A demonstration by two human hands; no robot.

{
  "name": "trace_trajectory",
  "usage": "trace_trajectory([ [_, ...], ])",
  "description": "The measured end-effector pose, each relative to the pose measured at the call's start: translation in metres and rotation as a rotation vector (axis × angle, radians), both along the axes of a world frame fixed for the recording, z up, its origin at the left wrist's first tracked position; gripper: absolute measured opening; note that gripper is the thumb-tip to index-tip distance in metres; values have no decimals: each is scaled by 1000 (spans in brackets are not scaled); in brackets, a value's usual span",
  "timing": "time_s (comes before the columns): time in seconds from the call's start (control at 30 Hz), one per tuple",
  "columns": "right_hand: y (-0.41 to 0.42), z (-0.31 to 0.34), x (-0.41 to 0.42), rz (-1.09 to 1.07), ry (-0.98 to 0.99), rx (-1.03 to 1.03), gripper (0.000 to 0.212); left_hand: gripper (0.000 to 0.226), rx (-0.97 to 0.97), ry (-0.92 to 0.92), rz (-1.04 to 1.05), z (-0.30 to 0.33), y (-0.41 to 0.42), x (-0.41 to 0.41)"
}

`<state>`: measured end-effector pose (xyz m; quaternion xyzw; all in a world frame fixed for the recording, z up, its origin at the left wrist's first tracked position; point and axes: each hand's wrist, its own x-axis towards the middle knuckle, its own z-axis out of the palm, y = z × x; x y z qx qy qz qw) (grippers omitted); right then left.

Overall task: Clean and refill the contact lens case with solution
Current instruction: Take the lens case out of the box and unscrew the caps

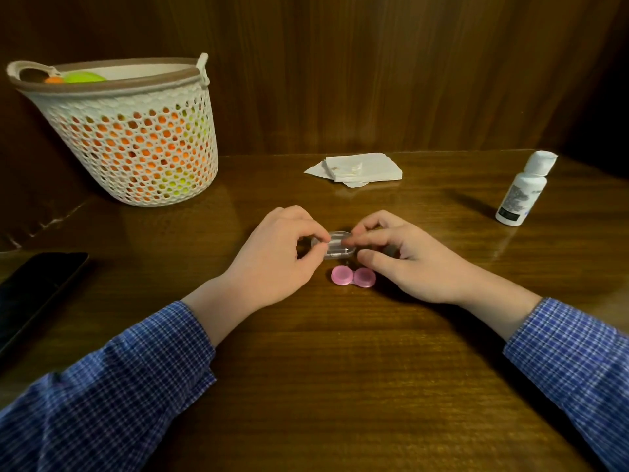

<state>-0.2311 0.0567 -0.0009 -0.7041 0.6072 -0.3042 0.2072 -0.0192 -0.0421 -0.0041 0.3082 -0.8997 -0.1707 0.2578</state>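
A small clear plastic box (335, 246) sits on the wooden table (340, 369) at the centre. My left hand (272, 260) pinches its left end between thumb and forefinger. My right hand (405, 257) pinches its right end with curled fingers. Just in front of the box lies a pink contact lens case (353, 276) with two round caps, untouched between my hands. A white solution bottle (524, 189) with a flip cap stands upright at the far right. A stack of white tissues (357, 169) lies at the back of the table.
A white mesh basket (136, 137) holding orange and green items stands at the back left. A dark phone or tablet (34, 294) lies at the left edge. A wood panel wall closes off the back.
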Motion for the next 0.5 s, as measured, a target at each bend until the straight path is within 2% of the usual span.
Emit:
trace_trajectory([
  [0.3,0,0,1,15,3,12,28,17,2,2,23,0,0,-1],
  [0.5,0,0,-3,-49,35,-29,32,19,-58,-37,120,0,-9,2],
])
